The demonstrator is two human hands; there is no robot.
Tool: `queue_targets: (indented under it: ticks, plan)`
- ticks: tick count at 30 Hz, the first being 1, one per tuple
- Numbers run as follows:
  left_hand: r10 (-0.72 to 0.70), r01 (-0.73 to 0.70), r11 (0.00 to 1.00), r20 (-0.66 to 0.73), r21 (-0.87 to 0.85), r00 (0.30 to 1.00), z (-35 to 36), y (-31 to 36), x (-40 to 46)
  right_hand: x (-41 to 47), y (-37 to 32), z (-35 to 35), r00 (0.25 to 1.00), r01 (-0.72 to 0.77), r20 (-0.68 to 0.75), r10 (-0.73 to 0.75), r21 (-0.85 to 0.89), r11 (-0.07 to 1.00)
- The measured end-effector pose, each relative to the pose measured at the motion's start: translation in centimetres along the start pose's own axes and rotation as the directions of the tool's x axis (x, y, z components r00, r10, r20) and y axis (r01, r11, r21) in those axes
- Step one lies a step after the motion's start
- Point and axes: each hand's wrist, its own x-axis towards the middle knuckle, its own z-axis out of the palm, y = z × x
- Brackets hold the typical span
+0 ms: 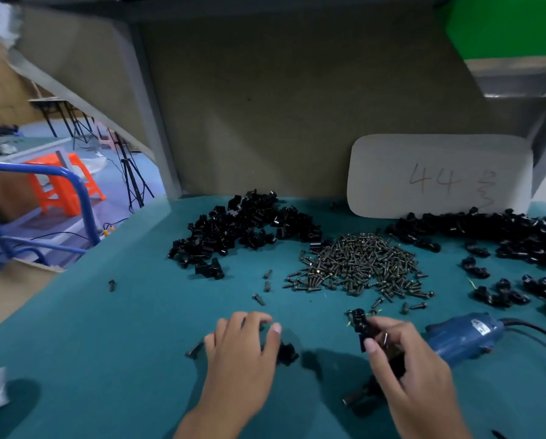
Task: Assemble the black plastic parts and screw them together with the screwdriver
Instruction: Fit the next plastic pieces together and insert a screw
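My right hand (pixel 408 365) pinches a black plastic part (pixel 359 323) between thumb and fingers, just above the green table, and a screw (pixel 385 338) shows by the fingers. My left hand (pixel 241 350) lies palm down with its fingers curled over another black plastic part (pixel 287 353), which sticks out below the thumb. The blue electric screwdriver (pixel 463 339) lies right of my right hand; its dark front end (pixel 358 397) emerges under that hand. A heap of screws (pixel 360 264) sits mid-table. Piles of black parts lie at the back centre (pixel 240 229) and back right (pixel 502 236).
Loose screws (pixel 259 298) lie scattered in front of the heaps. A white card marked 44 (pixel 439 175) leans on the brown back wall. The screwdriver's cable (pixel 537 331) trails right. The table's left edge (pixel 75 267) drops to a blue rail and cardboard boxes.
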Motion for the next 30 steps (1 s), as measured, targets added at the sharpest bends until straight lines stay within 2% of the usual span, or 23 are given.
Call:
queue_targets:
  ticks: [2,4,5,8,13,15,17,19,21,23,25,28,30]
  plan:
    - [-0.052,0.043,0.997,-0.157,-0.057,0.986,-1.4,-1.0,2.1,0.0,0.0,-0.2,0.999,0.026,-0.023,-0.025,0.011,1.0]
    - [-0.09,0.08,0.996,-0.327,-0.044,0.941,-2.9,-2.6,5.4,0.0,0.3,-0.1,0.998,0.052,-0.021,-0.052,0.005,0.999]
    - [-0.122,0.121,0.992,-0.362,-0.025,0.924,-3.6,-3.6,7.1,-0.1,0.4,0.0,0.999,0.05,-0.007,-0.05,0.008,0.999]
    - [-0.212,0.23,0.973,-0.296,0.026,0.931,-4.6,-5.9,11.1,-0.4,0.8,0.4,0.998,0.062,0.025,-0.063,0.038,0.997]
    - [-0.252,0.264,0.964,-0.247,0.016,0.935,-3.5,-7.4,12.5,-0.4,1.3,0.5,0.995,0.089,0.029,-0.091,0.04,0.995]
    - [-0.237,0.227,0.971,-0.269,-0.069,0.934,-3.8,-6.8,11.6,-0.3,1.2,0.4,0.996,0.085,0.019,-0.086,0.041,0.996]
    - [-0.206,0.123,0.954,-0.296,-0.275,0.933,-4.2,-5.0,9.4,-0.3,1.1,0.2,0.997,0.08,0.01,-0.081,0.054,0.995]
    - [-0.189,0.032,0.868,-0.27,-0.496,0.944,-3.9,-2.5,6.2,-0.3,0.9,0.2,0.996,0.09,0.0,-0.09,0.068,0.994]
    - [-0.131,-0.03,0.724,-0.18,-0.689,0.975,-2.9,0.1,2.7,-0.3,0.8,0.2,0.996,0.092,0.001,-0.093,0.076,0.993]
    - [-0.055,-0.033,0.589,-0.08,-0.808,0.995,-1.7,2.3,-0.2,-0.5,0.6,0.2,0.995,0.094,0.01,-0.095,0.081,0.992]
    - [-0.009,-0.025,0.484,-0.033,-0.875,0.999,-0.5,3.9,-2.1,-0.7,0.5,0.1,0.994,0.11,0.009,-0.111,0.096,0.989]
    - [0.022,-0.019,0.428,-0.01,-0.904,1.0,0.7,5.2,-3.4,-0.7,0.4,-0.1,0.986,0.164,-0.01,-0.164,0.108,0.98]
    - [0.023,0.007,0.324,0.015,-0.946,1.0,0.8,5.4,-3.7,-0.7,0.2,-0.1,0.982,0.191,-0.018,-0.19,0.118,0.974]
